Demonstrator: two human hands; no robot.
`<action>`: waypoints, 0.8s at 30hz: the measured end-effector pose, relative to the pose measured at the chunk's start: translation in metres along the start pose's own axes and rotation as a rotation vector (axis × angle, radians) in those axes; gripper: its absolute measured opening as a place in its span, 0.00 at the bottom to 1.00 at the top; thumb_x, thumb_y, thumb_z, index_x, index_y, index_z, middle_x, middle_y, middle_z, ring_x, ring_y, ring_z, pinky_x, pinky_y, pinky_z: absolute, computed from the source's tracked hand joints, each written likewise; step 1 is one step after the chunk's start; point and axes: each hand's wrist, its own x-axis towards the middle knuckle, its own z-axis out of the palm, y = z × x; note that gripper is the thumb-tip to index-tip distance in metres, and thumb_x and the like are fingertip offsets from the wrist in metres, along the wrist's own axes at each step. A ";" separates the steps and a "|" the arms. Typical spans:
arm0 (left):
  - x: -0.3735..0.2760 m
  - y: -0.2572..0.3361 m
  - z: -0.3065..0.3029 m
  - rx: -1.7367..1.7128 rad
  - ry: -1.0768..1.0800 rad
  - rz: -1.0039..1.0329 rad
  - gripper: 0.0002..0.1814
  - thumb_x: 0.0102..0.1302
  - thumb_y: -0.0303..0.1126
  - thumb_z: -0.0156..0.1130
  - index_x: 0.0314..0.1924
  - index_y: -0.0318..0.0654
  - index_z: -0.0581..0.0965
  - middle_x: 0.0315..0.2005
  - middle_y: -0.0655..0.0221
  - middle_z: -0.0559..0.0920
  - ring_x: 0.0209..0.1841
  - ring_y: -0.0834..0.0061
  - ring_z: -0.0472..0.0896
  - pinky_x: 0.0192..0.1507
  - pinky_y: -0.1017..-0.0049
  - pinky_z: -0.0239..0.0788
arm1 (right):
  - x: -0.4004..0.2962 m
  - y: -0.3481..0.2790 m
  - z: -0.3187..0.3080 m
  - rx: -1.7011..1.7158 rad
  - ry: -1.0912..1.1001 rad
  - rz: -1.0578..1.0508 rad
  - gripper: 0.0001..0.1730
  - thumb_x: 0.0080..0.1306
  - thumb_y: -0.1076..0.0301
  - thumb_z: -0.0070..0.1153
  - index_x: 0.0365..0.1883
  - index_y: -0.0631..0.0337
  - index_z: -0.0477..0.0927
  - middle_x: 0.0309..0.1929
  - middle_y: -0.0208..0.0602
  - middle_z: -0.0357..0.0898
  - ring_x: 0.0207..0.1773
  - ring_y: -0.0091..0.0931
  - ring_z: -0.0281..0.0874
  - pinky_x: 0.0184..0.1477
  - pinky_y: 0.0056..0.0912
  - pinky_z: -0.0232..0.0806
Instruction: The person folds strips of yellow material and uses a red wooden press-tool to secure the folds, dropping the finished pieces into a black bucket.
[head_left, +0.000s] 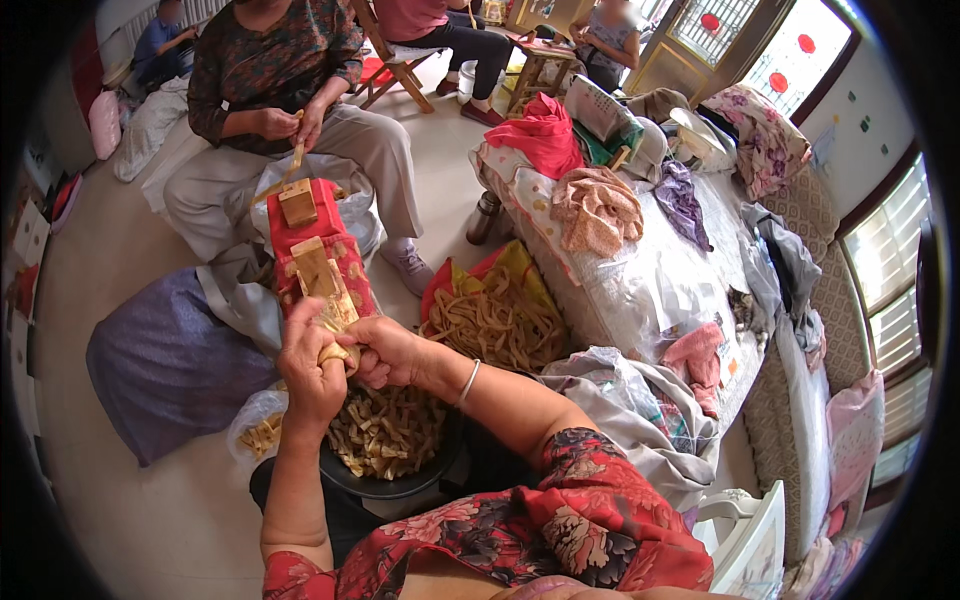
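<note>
My left hand (311, 371) and my right hand (386, 351) meet over the near end of a narrow bench covered in red cloth (360, 281). Between their fingers is a pale yellow, fibrous-looking strip (337, 351), folded or bunched; its exact material is unclear. Just beyond my fingers, more of the yellow material (339, 300) lies against a wooden block (313, 266). Farther along the bench sits a second wooden block (298, 202). Directly below my hands, a dark round basin (375, 489) holds many short folded pieces (386, 435).
Opposite me sits a person (277, 82) handling a similar strip (289, 176). Long strips (499, 319) lie in a red and yellow bag at right, near a metal flask (484, 217). Purple-grey cloth (180, 367) and a plastic bag of pieces (259, 435) are left. A cloth-strewn bed (630, 285) stands right.
</note>
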 end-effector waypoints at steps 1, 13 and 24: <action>0.001 0.002 -0.001 -0.055 -0.042 0.035 0.04 0.46 0.18 0.45 0.23 0.33 0.68 0.29 0.60 0.76 0.29 0.63 0.75 0.35 0.73 0.68 | 0.000 -0.003 -0.008 0.115 -0.159 0.126 0.12 0.63 0.64 0.48 0.21 0.58 0.70 0.11 0.21 0.54 0.10 0.15 0.47 0.11 0.20 0.39; -0.012 -0.025 -0.010 -0.536 -0.102 -0.815 0.06 0.54 0.24 0.49 0.20 0.36 0.70 0.14 0.78 0.71 0.17 0.89 0.65 0.18 0.83 0.55 | -0.024 -0.008 0.029 -1.125 0.264 -0.535 0.11 0.56 0.69 0.62 0.33 0.66 0.77 0.25 0.27 0.76 0.32 0.14 0.69 0.33 0.21 0.65; 0.003 -0.019 0.004 0.078 0.078 -0.225 0.07 0.50 0.22 0.63 0.24 0.34 0.71 0.17 0.65 0.74 0.19 0.79 0.71 0.23 0.76 0.64 | -0.002 -0.002 -0.020 0.097 -0.151 -0.367 0.06 0.61 0.72 0.53 0.37 0.60 0.77 0.15 0.19 0.60 0.13 0.12 0.47 0.17 0.16 0.44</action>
